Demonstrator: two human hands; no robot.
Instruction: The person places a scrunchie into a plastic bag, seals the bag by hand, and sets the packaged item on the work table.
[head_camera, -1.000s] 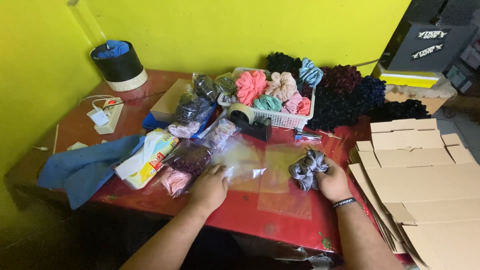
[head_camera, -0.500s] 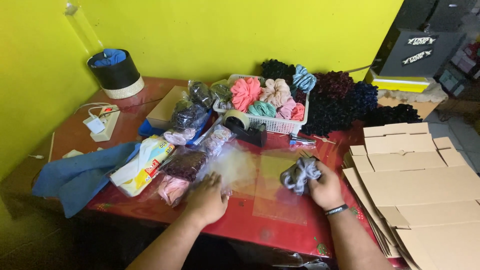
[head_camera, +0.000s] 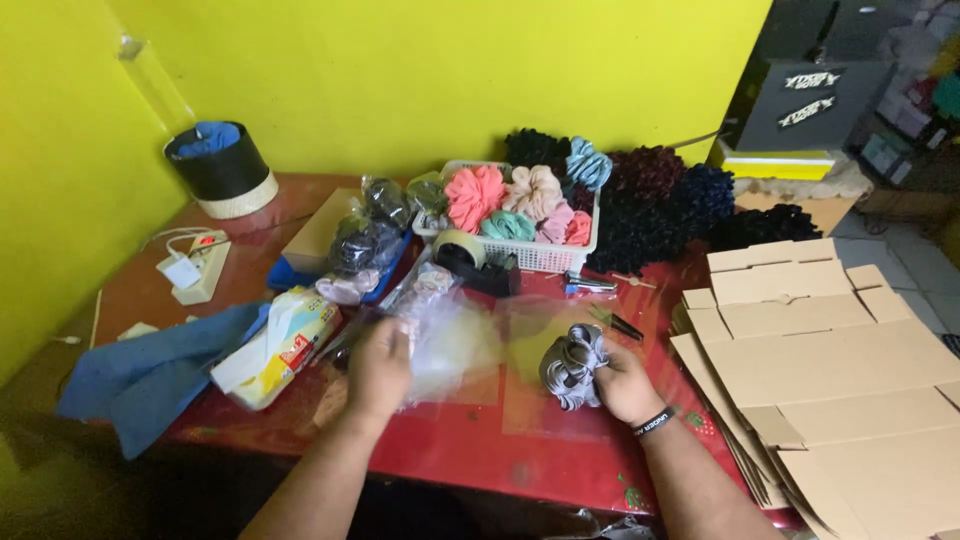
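Bright, even light; glare on the clear bag (head_camera: 455, 345), perhaps motion-blurred; dark lower corners.

tissue pack (head_camera: 272, 347): white-yellow, table left | flat cardboard boxes (head_camera: 840, 370): right | dark box (head_camera: 812, 100), perhaps labelled: far right

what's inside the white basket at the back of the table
The white basket holds fabric scrunchies: a coral one, a beige one, a teal one and pink ones. Whatever lies beneath them is covered.
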